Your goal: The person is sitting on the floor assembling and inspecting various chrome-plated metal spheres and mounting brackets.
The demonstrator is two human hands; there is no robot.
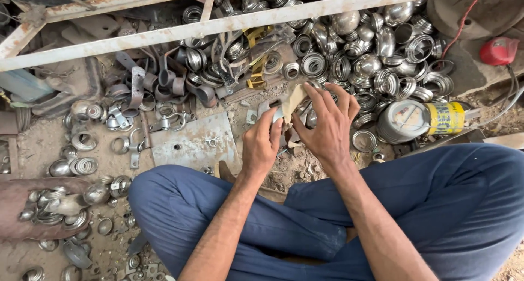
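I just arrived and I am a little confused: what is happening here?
A person sits cross-legged on a dusty floor among heaps of shiny metal rings and cups. The left hand steadies a small metal piece. The right hand presses a tan scrap, perhaps sandpaper, against it.

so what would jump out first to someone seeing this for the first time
Probably the heap of shiny metal rings and domed caps spread over the dirt at top right. At centre, the left hand and right hand meet over a small metal piece and a tan scrap, above crossed legs in blue trousers.
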